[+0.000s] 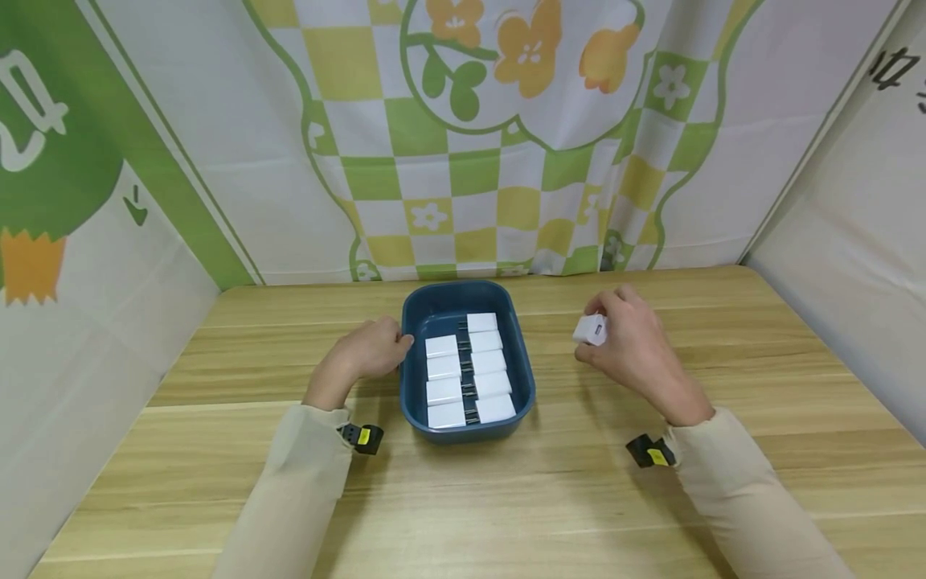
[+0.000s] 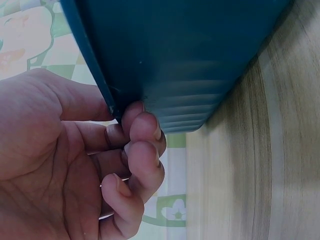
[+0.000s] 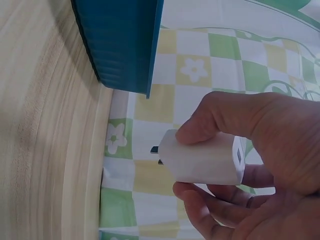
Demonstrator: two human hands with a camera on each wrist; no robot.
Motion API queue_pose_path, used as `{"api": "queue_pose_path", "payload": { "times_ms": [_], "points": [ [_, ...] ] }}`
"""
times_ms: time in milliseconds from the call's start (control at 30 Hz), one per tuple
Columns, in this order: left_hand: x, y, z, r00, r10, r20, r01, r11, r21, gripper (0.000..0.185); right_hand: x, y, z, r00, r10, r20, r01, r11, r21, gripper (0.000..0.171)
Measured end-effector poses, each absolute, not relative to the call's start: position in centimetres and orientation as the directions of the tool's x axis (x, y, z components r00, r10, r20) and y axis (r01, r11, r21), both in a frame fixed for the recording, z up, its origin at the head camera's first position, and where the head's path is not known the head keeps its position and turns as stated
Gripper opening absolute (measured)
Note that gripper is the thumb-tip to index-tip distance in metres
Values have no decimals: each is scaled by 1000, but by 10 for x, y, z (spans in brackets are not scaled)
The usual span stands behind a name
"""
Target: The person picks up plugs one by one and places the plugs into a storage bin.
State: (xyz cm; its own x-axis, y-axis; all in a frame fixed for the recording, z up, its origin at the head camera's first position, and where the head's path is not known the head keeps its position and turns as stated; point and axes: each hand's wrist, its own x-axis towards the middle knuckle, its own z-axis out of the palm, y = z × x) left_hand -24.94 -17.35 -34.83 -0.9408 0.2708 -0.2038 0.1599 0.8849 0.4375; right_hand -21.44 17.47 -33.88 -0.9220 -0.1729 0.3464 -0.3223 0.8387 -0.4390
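Note:
A blue plastic bin stands on the table with several white USB chargers lying in it in two columns, their metal prongs facing inward. My left hand pinches the bin's left rim; in the left wrist view the thumb and curled fingers meet at that rim. To the right of the bin, my right hand holds one more white charger between thumb and fingers, above the table. Its two prongs point away from the palm, and the USB port is at the end nearer the palm.
The wooden table runs back to a checkered cloth curtain. Printed cloth walls rise at the left and right sides. A black camera with a yellow label is strapped at each wrist.

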Motion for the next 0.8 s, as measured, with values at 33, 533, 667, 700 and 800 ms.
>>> {"api": "queue_pose_path", "payload": {
  "times_ms": [33, 533, 667, 700, 800],
  "points": [
    [-249, -173, -348, -941, 273, -199, 165, 885, 435, 42, -215, 174, -339, -919, -170, 355, -326, 836, -442, 45],
    [-250, -173, -350, -944, 260, -203, 156, 894, 421, 43, -214, 172, -341, -883, -130, 451, -368, 789, -492, 40],
    [-249, -173, -349, -944, 259, -204, 155, 894, 420, 43, -215, 172, -342, -859, -165, 484, -406, 796, -449, 39],
    [-249, -173, -349, -944, 259, -204, 155, 894, 421, 43, -215, 172, -342, -854, -173, 490, -414, 797, -439, 39],
    [-249, -172, -349, -944, 260, -205, 155, 894, 420, 44, -215, 172, -342, -846, -189, 498, -426, 800, -422, 40]
  ]
}}
